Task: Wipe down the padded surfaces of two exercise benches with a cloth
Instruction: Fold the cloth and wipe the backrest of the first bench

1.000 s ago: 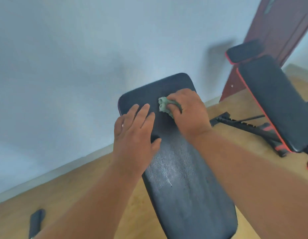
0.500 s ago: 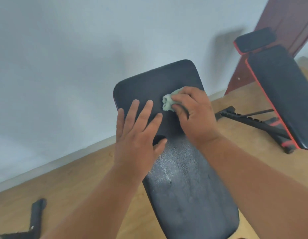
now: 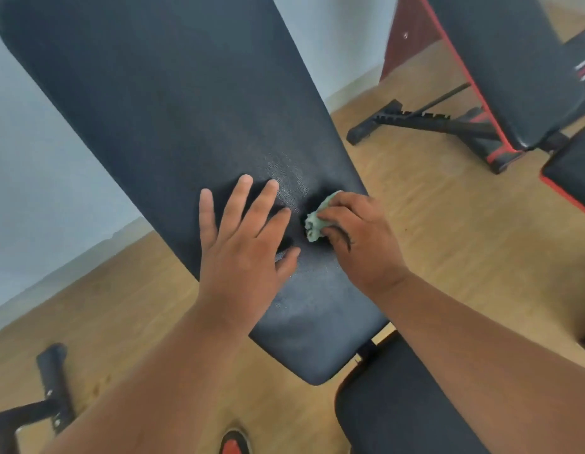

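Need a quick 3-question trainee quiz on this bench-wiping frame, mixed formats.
1. True or false: the left hand lies with straight fingers on the black backrest pad.
2. Which hand grips the green cloth? A) left B) right C) neither
3. Fill in: the second bench, at the right, has ___ trim on its padding.

Key: 1 true; 2 B, the right hand; 3 red.
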